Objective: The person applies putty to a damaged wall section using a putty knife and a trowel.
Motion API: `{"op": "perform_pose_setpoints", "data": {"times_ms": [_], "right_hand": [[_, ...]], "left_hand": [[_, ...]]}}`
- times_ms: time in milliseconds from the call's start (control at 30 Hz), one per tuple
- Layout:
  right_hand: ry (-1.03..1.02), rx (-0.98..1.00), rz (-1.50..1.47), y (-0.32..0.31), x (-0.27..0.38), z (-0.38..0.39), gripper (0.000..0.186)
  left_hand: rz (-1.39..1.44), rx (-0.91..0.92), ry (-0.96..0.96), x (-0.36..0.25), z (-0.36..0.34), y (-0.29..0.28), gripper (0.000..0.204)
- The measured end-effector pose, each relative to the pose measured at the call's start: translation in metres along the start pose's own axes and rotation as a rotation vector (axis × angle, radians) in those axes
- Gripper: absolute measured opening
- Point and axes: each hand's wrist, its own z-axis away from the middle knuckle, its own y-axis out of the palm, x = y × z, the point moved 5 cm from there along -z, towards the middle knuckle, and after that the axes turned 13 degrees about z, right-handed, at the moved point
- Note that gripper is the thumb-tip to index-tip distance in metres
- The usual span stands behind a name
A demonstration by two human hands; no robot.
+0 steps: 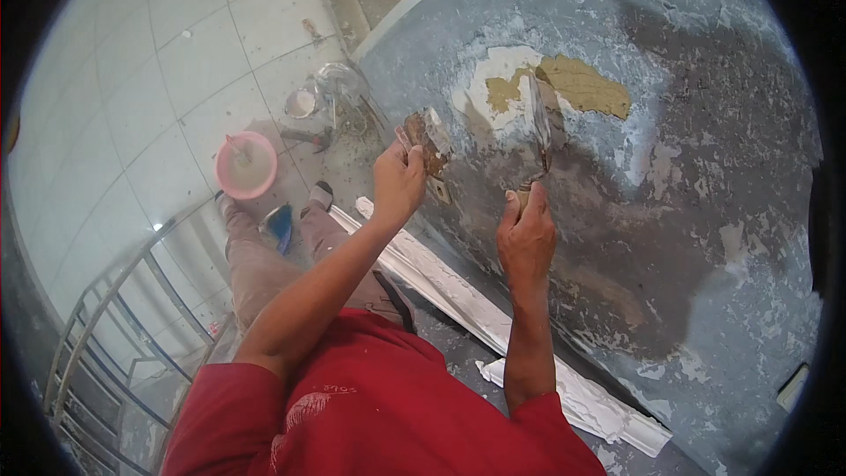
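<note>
My right hand (527,238) is closed round the handle of a pointed trowel (540,123). Its blade is over a patch on the grey, scraped wall (617,247). White filler (480,79) surrounds part of that patch, and a tan, rough area (586,86) spreads to the right of the blade. Whether the blade touches the wall, I cannot tell. Further left, my left hand (399,183) grips the edge of a brown, rough flat piece (426,143) smeared with white. My fingers hide part of it.
White moulding strips (493,317) lie along the wall's foot. On the tiled floor stand a pink bucket (222,167) of cloudy liquid and a small white tub (300,104), near a hammer (308,137) and clear plastic (339,78). A metal railing (115,300) curves at the left.
</note>
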Motion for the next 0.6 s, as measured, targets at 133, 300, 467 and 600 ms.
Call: {"op": "perform_pose_setpoints", "data": {"times_ms": [133, 300, 467, 600], "right_hand": [[0.007, 0.069, 0.022, 0.002, 0.0, -0.009, 0.037], [0.037, 0.05, -0.024, 0.008, -0.009, -0.001, 0.037], [-0.013, 0.051, 0.049, 0.013, -0.007, -0.006, 0.033], [-0.016, 0.018, 0.054, 0.006, 0.001, -0.001, 0.033]], "left_hand": [[0.02, 0.007, -0.004, 0.001, 0.001, 0.002, 0.022], [0.013, 0.04, -0.015, -0.001, 0.004, 0.016, 0.023], [0.07, 0.063, 0.013, -0.005, 0.007, 0.021, 0.023], [0.002, 0.063, -0.029, -0.003, 0.003, 0.017, 0.023]]}}
